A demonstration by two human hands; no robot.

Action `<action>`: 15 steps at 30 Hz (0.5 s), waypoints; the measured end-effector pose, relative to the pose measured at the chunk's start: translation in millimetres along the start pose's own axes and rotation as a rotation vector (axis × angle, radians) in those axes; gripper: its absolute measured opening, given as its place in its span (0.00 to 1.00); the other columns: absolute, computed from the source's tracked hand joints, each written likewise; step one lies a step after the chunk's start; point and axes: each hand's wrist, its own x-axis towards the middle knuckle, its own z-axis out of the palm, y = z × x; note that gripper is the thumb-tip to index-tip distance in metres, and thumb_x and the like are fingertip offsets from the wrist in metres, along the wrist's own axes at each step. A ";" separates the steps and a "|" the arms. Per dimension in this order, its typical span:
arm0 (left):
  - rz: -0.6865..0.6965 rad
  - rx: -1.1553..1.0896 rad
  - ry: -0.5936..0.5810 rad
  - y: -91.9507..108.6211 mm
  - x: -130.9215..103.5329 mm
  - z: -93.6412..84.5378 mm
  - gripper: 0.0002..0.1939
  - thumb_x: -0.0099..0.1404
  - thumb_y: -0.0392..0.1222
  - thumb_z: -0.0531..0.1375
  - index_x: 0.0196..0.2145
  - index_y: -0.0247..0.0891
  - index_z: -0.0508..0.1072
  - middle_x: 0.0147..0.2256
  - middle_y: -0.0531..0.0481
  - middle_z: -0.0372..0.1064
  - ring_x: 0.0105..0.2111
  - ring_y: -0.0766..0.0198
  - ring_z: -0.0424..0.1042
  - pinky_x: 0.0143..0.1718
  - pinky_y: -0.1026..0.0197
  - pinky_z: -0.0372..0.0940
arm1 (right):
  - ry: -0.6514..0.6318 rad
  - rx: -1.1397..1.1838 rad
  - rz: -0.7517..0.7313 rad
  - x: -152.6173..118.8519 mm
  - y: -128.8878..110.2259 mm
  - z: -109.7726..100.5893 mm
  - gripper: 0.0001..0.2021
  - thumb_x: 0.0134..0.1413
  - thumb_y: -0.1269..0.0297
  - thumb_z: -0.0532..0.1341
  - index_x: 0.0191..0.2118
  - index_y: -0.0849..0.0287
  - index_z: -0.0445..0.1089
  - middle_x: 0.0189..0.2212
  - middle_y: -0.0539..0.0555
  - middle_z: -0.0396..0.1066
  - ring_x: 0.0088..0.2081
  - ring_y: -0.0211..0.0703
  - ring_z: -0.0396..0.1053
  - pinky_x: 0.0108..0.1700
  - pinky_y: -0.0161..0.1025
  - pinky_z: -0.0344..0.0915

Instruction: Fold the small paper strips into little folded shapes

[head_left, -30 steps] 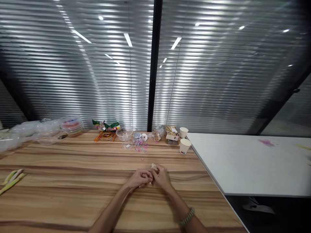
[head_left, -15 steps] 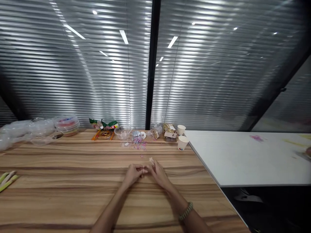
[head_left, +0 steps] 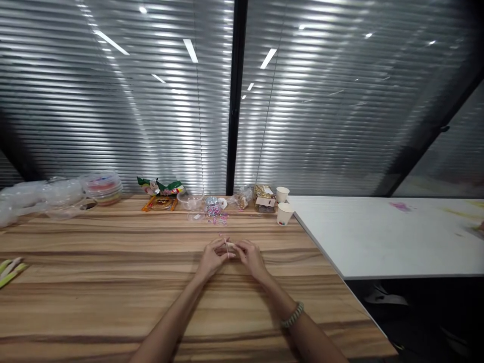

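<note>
Your left hand (head_left: 212,257) and right hand (head_left: 251,256) are meeting over the wooden table (head_left: 113,282) — fingers curled, pinching a small pale object (head_left: 230,246) between them. It is sitting at the fingertips, just above the tabletop — too small to identify.

Wooden table (head_left: 113,282) — smooth, streaky grain; paper cups (head_left: 283,214) matt; clear plastic tubs (head_left: 104,187) glossy.

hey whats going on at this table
A person sits at a wooden table with both hands together over it. The left hand and right hand pinch a small pale object between their fingertips; it is too small to identify. Along the far edge lie a pile of small pink and purple pieces, clear plastic containers, snack packets and two paper cups. A white table adjoins on the right.
</note>
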 end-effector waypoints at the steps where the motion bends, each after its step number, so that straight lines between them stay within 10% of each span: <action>1: -0.005 -0.012 -0.007 -0.3 0.0 -0.2 0.24 0.44 0.38 0.66 0.42 0.34 0.73 0.46 0.40 0.67 0.43 0.55 0.69 0.43 0.54 0.67 | -0.005 0.010 -0.003 0.3 -0.5 -0.6 0.09 0.55 0.71 0.54 0.34 0.60 0.72 0.29 0.54 0.72 0.31 0.41 0.67 0.34 0.35 0.62; 15: -0.122 -0.003 -0.050 6.5 -1.9 1.3 0.21 0.43 0.45 0.67 0.36 0.32 0.76 0.35 0.44 0.74 0.35 0.57 0.70 0.37 0.60 0.64 | 0.057 0.136 -0.131 -3.0 -8.7 0.5 0.10 0.51 0.75 0.54 0.34 0.59 0.72 0.31 0.54 0.72 0.35 0.42 0.68 0.37 0.36 0.64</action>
